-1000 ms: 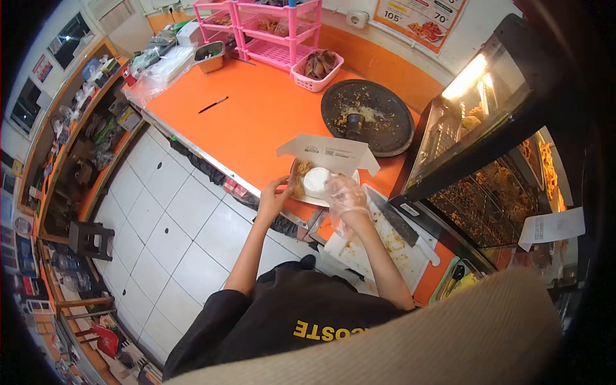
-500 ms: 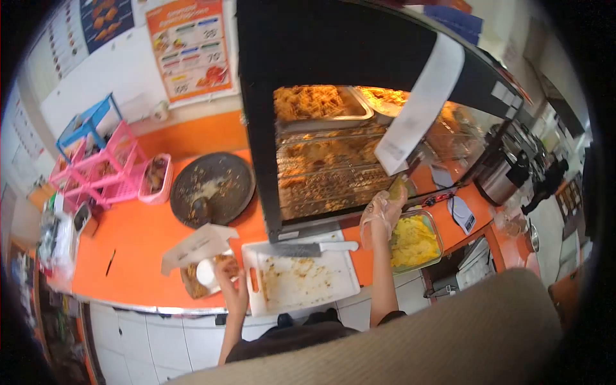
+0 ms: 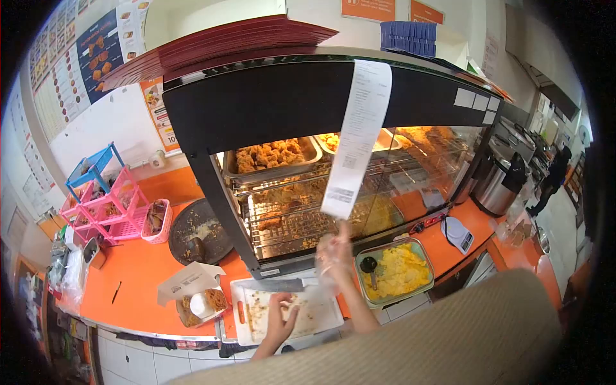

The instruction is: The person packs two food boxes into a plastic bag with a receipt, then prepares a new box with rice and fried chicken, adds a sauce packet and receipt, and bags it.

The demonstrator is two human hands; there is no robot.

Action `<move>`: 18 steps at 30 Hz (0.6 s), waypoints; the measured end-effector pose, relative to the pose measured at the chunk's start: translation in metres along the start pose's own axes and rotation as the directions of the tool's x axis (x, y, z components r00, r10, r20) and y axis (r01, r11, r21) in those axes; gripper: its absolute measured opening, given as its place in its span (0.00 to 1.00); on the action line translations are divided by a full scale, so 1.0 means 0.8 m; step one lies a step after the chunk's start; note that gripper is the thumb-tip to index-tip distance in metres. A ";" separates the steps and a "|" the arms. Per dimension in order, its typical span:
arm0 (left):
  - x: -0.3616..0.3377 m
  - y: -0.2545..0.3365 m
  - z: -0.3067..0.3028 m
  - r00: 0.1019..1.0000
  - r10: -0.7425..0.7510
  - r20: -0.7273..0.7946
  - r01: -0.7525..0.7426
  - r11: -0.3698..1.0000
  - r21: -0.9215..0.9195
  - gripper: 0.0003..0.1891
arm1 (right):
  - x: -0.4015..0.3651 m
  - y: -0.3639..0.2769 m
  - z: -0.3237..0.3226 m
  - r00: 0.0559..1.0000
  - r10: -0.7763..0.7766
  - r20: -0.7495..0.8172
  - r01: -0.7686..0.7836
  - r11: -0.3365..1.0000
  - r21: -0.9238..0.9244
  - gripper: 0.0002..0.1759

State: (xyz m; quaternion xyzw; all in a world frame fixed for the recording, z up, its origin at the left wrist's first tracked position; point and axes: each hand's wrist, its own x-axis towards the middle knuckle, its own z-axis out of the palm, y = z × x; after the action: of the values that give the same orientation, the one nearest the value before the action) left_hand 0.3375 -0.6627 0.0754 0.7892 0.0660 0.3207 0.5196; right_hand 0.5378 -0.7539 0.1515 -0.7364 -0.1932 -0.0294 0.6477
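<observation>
My left hand hovers over the white cutting board, its thumb and fingers apart and nothing in them. A large knife lies along the board's far edge, and brown crumbs dot the surface. Left of the board, an opened paper food box contains a white rounded mound between brown fried pieces. My right hand, in a clear plastic glove, is smeared by motion in front of the glass warming cabinet. Its fingertips come close below a hanging paper receipt. A container of yellow food with a black ladle stands right of that hand.
The warming cabinet holds trays of fried food. On the orange counter are a dark round pan, a pink rack, a pen and a white scale. A person stands far right.
My left hand has moved right, from the food box to over the board. My right hand has gone from beside the yellow food leftward, toward the receipt. The camera view has tilted upward.
</observation>
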 end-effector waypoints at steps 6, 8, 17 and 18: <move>0.021 0.082 0.109 0.998 0.053 -0.039 -0.050 0.996 0.067 0.46 | -0.022 -0.013 -0.055 0.943 -0.124 0.308 0.118 0.992 0.038 0.38; 0.030 0.089 0.150 0.995 0.096 -0.037 -0.093 0.992 0.080 0.50 | -0.026 -0.046 -0.090 0.991 0.035 0.130 -0.055 0.986 0.158 0.43; 0.040 0.141 0.291 0.938 0.254 0.237 -0.235 0.966 -0.105 0.44 | -0.027 0.036 -0.248 0.898 -0.166 -0.408 0.073 0.970 -0.233 0.48; 0.043 0.146 0.302 0.941 0.243 0.235 -0.225 0.969 -0.100 0.43 | -0.025 0.041 -0.254 0.868 -0.186 -0.460 0.030 0.945 -0.325 0.47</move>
State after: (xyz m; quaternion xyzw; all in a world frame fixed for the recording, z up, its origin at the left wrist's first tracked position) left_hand 0.4767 -0.8881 0.1295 0.8059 -0.1045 0.2820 0.5099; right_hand 0.5721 -0.9580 0.1468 -0.7848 -0.0592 -0.2791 0.5502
